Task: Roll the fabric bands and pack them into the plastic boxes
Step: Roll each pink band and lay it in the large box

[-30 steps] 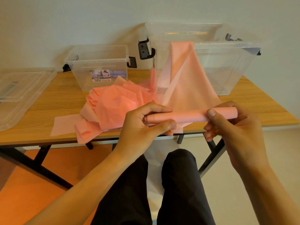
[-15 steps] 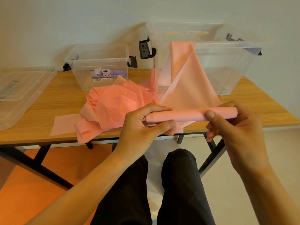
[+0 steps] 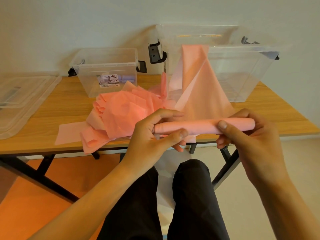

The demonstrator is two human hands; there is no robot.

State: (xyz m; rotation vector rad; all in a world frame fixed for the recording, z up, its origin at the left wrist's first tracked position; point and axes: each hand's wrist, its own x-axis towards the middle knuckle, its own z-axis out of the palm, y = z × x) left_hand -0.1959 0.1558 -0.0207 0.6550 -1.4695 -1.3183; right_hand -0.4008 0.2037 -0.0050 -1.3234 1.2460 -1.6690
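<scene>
**ROLL HELD CROSSWISE; LOOSE BAND RUNS AWAY TO BIG BOX**

**Position.** The roll point(image 3: 204, 126) is held in the air just in front of the near edge of the table point(image 3: 52, 118), above the person's knees. Its long axis lies left to right across the view, near level, with the right end slightly higher.

**Grip.** 2 hands, 1 at each end. The left hand point(image 3: 150, 135) pinches the left end, with the thumb in front and the fingers curled over the top. The right hand point(image 3: 256, 135) wraps the right end, with the thumb pressed on the near face and the fingers behind. Neither hand is nearer than the other, and the middle of the roll is bare.

**Governing relation.** The unrolled band point(image 3: 204, 84) leaves the roll on its far side and climbs away from the person to the rim of the big box point(image 3: 242, 70), over which it is draped. Judgement: further winding must turn the roll away from the body, square to that length.

**Condition.** The roll is pink, slim, tight and even in width, and layered edges show at its left end. The free length is flat with 1 diagonal fold. Judgement: that fold could wind in skewed and cone the roll.

**Other.** A pile point(image 3: 124, 115) of loose pink bands lies on the table left of the roll, in front of the small box point(image 3: 107, 70). Lids point(image 3: 22, 96) sit at far left.
</scene>
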